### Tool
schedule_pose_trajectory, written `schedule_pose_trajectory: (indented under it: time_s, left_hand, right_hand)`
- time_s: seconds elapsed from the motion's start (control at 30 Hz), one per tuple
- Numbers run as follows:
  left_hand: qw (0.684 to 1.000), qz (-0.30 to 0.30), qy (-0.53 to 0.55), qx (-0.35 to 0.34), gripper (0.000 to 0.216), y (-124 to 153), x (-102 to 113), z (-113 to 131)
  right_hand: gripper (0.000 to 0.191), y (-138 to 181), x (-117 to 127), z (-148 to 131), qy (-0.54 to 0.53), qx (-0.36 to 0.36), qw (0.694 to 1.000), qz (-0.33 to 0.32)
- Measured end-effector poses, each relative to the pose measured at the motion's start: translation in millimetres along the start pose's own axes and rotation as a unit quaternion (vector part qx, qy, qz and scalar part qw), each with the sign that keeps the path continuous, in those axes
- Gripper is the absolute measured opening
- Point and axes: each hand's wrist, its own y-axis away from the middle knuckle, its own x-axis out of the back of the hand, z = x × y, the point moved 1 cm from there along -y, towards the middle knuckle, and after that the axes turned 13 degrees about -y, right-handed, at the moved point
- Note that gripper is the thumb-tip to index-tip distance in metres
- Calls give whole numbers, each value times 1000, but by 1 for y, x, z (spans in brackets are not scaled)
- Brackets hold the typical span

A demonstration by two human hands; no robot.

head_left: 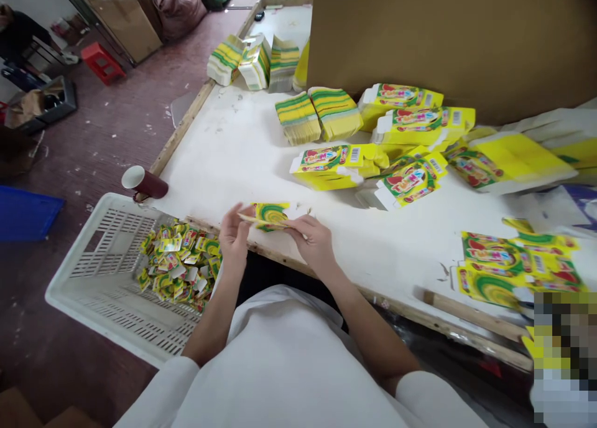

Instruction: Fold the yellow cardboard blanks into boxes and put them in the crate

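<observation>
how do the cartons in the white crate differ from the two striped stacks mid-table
The cartons lie jumbled, while the striped stacks are packed in tidy rows. The cartons sit in the crate; the striped stacks rest on the table. Both show yellow and green.

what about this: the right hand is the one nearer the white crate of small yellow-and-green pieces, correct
Wrong hand: the head view shows the left hand nearer the white crate of small yellow-and-green pieces; the right hand is farther from it.

White short-sleeved shirt (pixel 284 366)
</observation>
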Motion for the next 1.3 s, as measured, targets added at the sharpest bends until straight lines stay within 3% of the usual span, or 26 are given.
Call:
schedule_pose_trajectory:
  time_s: [0.07, 0.13, 0.2, 0.23, 0.3, 0.37, 0.43, 0.53, 0.6, 0.67, 0.77, 0.83, 0.9, 0.97, 1.03, 1.1, 1.13, 1.23, 1.3]
  left_hand:
    - [990, -25, -106, -90, 79, -6, 14, 11]
    - [956, -126, -222, -144, 97, -9, 19, 19]
    - [911, -242, -301, -143, 88, -7, 16, 20]
    - [897, -272, -320, -136, 79, -5, 12, 18]
    - [891, -270, -339, -135, 70, 2, 3, 12]
    - [895, -240, -342, -156, 71, 10, -5, 6]
    - [893, -234, -334, -189, 72, 16, -12, 3]
    - [887, -238, -332, -217, 61, 20, -16, 2]
    - [879, -247, -351, -210, 49, 18, -16, 2]
    - [873, -263, -367, -185, 42, 15, -15, -1]
    - [884, -285, -329, -170, 45, 11, -16, -9]
    - [905, -262, -283, -182, 57, 10, -17, -14]
    - [927, -178, -273, -186, 79, 9, -18, -16]
    - [942, -61, -285, -168, 102, 10, -17, -13]
    - [961, 24, -242, -129, 111, 13, -17, -6]
    - [993, 33, -104, -51, 98, 16, -19, 2]
    - [1000, 22, -13, 1, 85, 17, -22, 6]
    - [966, 13, 222, 130, 43, 14, -29, 17]
    - [939, 46, 304, 153, 28, 8, -32, 24]
  right_hand:
    - [26, 1, 4, -1, 58, 36, 997, -18]
    - [24, 3, 3, -5, 78, 79, 991, -69]
    - [19, 6, -1, -10, 66, 100, 989, -89]
    - [28, 7, -4, -12, 54, 92, 992, -64]
    - [57, 8, -9, -13, 10, 39, 999, 31]
    - [69, 9, -16, -7, -82, -47, 993, 77]
    - [63, 8, -24, 1, -213, -147, 966, 1]
    - [62, 8, -30, 13, -349, -245, 894, -139]
    - [71, 7, -30, 17, -353, -261, 890, -124]
    - [78, 8, -28, 17, -317, -244, 913, -80]
    - [77, 12, -28, 7, -235, -150, 955, -100]
    - [64, 14, -28, 1, -189, -81, 970, -129]
    - [51, 13, -29, 0, -176, -64, 977, -106]
    - [46, 8, -28, 6, -207, -109, 972, -23]
    - [51, 3, -28, 13, -257, -178, 947, 66]
    - [56, 2, -30, 16, -281, -204, 935, 79]
    - [58, 3, -32, 16, -267, -186, 944, 54]
    - [62, 11, -35, 8, -147, -69, 986, -48]
    - [57, 17, -34, 4, -75, -7, 994, -84]
